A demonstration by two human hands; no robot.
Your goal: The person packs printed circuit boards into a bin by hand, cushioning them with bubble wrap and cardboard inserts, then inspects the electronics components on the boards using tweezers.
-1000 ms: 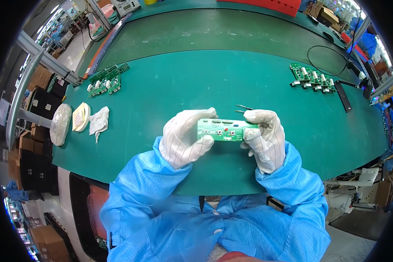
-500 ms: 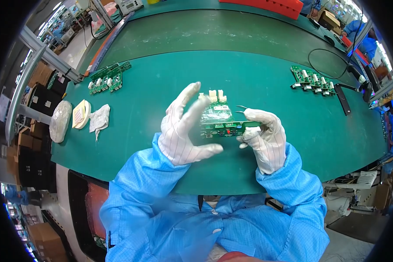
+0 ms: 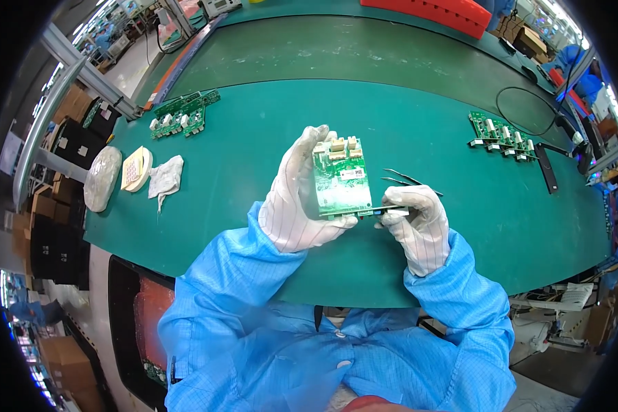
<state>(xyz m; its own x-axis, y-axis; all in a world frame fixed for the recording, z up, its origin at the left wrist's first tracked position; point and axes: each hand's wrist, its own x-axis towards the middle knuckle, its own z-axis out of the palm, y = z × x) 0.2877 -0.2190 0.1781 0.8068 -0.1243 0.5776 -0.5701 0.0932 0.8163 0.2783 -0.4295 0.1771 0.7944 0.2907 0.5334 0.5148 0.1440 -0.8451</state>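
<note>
A green circuit board [image 3: 343, 189] with white connectors along its far edge is held above the mat, its flat face turned up toward me. My left hand [image 3: 292, 199], in a white striped glove, is closed around the board's left side, with the thumb at its near edge. My gloved right hand [image 3: 419, 230] pinches the board's near right corner beside a small white part [image 3: 397, 212]. Metal tweezers [image 3: 399, 178] stick out past the right hand's fingers, tips pointing left; how they are held is partly hidden.
Circuit boards [image 3: 185, 115] lie at the far left, and more boards [image 3: 502, 137] at the right near a black bar [image 3: 547, 168]. On the left are a crumpled white cloth [image 3: 165, 177], a round pad [image 3: 136, 169] and a plastic-wrapped bundle [image 3: 104, 180]. A red bin [image 3: 429, 15] stands at the back.
My left hand has closed onto the board's left side; before, it was open beside it. The board has tilted so more of its flat face shows. The right hand keeps its grip.
</note>
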